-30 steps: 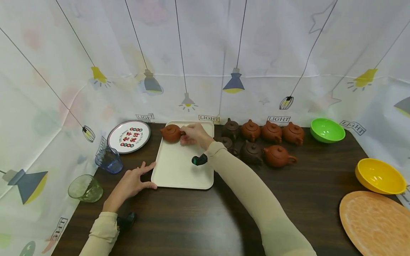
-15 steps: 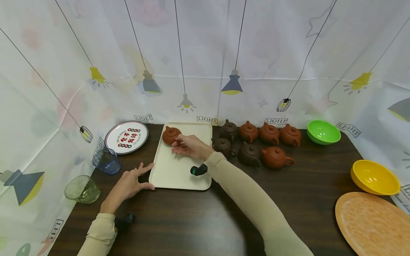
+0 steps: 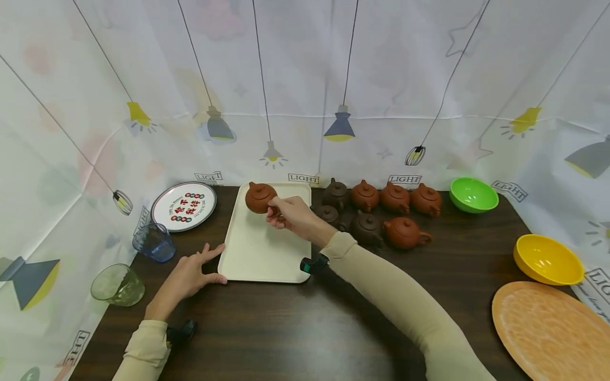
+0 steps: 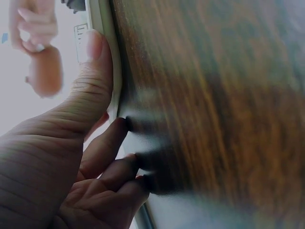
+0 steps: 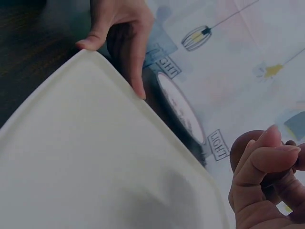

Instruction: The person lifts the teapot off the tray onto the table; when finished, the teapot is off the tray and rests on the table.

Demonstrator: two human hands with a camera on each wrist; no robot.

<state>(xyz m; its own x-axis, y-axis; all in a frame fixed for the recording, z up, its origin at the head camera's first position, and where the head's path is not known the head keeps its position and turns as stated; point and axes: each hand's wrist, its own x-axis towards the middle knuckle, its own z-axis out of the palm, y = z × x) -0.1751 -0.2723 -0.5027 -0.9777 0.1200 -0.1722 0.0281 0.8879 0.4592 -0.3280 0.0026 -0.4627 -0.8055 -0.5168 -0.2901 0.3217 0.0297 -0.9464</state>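
My right hand (image 3: 299, 218) pinches the handle of a reddish-brown teapot (image 3: 259, 197) over the far left part of a cream tray (image 3: 264, 256). In the left wrist view that teapot (image 4: 46, 74) appears raised off the tray, blurred, below the right hand's fingers. My left hand (image 3: 189, 271) lies at the tray's near left corner, thumb and forefinger spread and touching its rim. The right wrist view shows the left hand (image 5: 126, 24) at that corner, and the teapot (image 5: 243, 148) partly hidden behind the right fingers.
Several brown and dark teapots (image 3: 405, 233) stand right of the tray. To its left are a printed plate (image 3: 205, 214), a blue glass (image 3: 154, 243) and a green glass (image 3: 119, 286). A green bowl (image 3: 473, 196), yellow bowl (image 3: 548, 259) and round orange board (image 3: 548, 328) lie right.
My right hand has closed more firmly on the teapot's handle and raised the teapot slightly from the tray. The left hand stays at the tray corner.
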